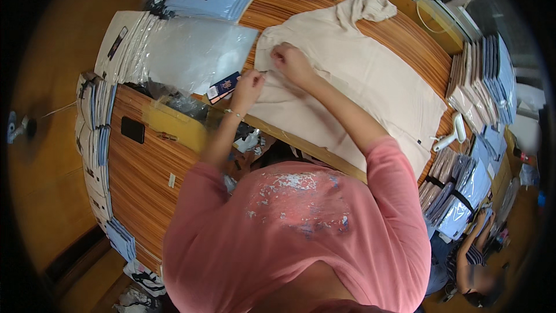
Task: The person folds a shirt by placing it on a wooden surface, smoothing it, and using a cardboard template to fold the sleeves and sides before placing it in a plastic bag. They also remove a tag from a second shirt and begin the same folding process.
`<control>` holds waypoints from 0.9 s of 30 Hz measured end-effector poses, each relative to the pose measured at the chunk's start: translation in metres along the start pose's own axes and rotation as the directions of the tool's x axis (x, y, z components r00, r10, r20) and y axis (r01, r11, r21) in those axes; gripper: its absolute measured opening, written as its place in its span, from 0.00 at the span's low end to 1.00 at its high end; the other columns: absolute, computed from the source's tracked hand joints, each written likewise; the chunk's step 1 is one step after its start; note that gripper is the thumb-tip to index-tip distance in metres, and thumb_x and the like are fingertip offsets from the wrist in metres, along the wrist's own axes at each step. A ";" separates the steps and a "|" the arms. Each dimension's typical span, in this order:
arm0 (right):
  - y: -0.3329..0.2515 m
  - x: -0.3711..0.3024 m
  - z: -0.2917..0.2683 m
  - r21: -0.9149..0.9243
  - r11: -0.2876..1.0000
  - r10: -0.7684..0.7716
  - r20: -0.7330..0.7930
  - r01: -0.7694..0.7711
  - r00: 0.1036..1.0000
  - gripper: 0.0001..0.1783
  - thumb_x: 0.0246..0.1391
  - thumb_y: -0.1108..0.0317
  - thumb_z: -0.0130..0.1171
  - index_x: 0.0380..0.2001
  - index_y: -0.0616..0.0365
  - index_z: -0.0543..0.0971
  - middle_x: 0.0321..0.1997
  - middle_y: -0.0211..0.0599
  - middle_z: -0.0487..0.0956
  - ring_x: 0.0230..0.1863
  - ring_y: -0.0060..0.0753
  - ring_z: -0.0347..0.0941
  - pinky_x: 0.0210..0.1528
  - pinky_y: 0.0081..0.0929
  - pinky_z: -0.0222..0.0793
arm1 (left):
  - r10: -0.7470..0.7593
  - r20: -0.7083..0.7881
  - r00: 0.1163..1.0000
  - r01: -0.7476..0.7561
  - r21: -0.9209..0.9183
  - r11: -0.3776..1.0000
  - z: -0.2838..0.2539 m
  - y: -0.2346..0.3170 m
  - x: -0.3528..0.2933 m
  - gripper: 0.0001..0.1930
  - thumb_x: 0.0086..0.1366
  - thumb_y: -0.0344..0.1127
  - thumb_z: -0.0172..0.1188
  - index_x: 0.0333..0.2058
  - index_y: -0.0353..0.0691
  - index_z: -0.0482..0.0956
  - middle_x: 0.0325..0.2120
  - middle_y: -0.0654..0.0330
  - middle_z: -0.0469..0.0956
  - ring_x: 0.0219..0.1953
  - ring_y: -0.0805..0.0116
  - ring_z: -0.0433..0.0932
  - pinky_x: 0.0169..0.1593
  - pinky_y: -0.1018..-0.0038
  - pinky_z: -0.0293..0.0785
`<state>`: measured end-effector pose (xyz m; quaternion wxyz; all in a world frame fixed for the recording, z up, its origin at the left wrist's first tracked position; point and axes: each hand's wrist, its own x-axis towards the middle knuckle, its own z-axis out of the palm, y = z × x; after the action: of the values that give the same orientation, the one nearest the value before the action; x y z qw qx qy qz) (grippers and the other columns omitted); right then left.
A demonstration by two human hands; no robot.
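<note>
Risks, left to right. Clear plastic bags (200, 52), upper left, lay slick and loose near the left hand (251, 86); a brushing forearm could have slid them off. Dark tags (225, 87), left of centre, sat just beside that hand, partly over the bags' edge; a snag could have bent them. The beige garment (359, 75) lay spread on the table (414, 40) from centre to upper right, right hand (289, 62) over its left part. Cloth looked loose and rucked there, so an uneven pull could have set creases. Its near side ran along the table edge; a tug toward the body might have dropped it toward the scraps (249, 141). White handheld device (453, 132), right side, stood close to the hem; swinging cloth could have knocked it.

Unclear, left to right. Left fingers were curled in, pinch-like; couldn't tell if they gripped tag, cloth or nothing. Right fingers curled too, tips hidden, contact not readable. Right forearm covered a strip of the garment. Device's function: couldn't tell. Another person (457, 264), lower right, was small and distorted by the rim; whatever their hands were on was too small to make out.
</note>
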<state>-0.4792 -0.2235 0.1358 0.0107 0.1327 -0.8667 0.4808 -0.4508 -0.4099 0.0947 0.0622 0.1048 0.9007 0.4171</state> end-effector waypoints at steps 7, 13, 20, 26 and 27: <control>0.046 0.068 0.067 -0.483 0.875 0.203 0.305 -0.032 0.930 0.14 0.37 0.65 0.61 0.28 0.65 0.77 0.30 0.49 0.78 0.38 0.47 0.75 0.38 0.39 0.70 | 0.092 0.135 0.987 -0.098 0.036 0.995 0.005 -0.002 -0.005 0.21 0.50 0.45 0.66 0.29 0.34 0.66 0.29 0.50 0.71 0.35 0.53 0.69 0.39 0.65 0.66; 0.088 0.130 -0.120 -0.444 0.888 0.153 0.030 -0.124 0.988 0.15 0.40 0.59 0.58 0.31 0.55 0.80 0.32 0.45 0.80 0.35 0.43 0.77 0.39 0.36 0.71 | 0.041 0.172 0.984 -0.040 -0.005 0.999 -0.006 -0.004 -0.005 0.23 0.48 0.44 0.68 0.33 0.34 0.68 0.30 0.51 0.71 0.35 0.57 0.70 0.40 0.67 0.67; 0.092 0.119 -0.209 -0.661 0.661 0.123 -0.370 -0.354 0.921 0.15 0.46 0.62 0.53 0.39 0.51 0.75 0.36 0.41 0.79 0.38 0.47 0.76 0.39 0.37 0.70 | 0.011 0.248 0.969 -0.033 0.085 0.996 -0.012 -0.002 0.008 0.22 0.49 0.44 0.67 0.33 0.34 0.69 0.30 0.50 0.73 0.34 0.55 0.73 0.38 0.66 0.69; 0.094 0.061 -0.250 -0.320 0.933 0.057 -0.323 -0.166 0.945 0.11 0.55 0.69 0.51 0.41 0.59 0.73 0.33 0.38 0.79 0.36 0.31 0.75 0.38 0.25 0.68 | 0.041 0.223 0.974 -0.109 0.301 0.947 -0.010 0.021 0.011 0.14 0.54 0.37 0.61 0.32 0.32 0.71 0.30 0.47 0.74 0.36 0.50 0.74 0.39 0.62 0.69; 0.079 0.037 -0.247 -0.245 0.965 0.015 -0.306 -0.093 0.952 0.12 0.55 0.71 0.51 0.43 0.59 0.73 0.33 0.37 0.78 0.37 0.28 0.74 0.38 0.23 0.67 | 0.221 0.101 0.970 -0.242 0.468 0.850 -0.011 0.032 0.004 0.14 0.54 0.37 0.61 0.33 0.32 0.72 0.31 0.48 0.75 0.37 0.53 0.75 0.41 0.65 0.70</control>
<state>-0.5606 0.0147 0.2088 0.1466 0.0314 -0.9130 0.3794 -0.4528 -0.3966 0.1263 0.0034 0.2336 0.9546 0.1846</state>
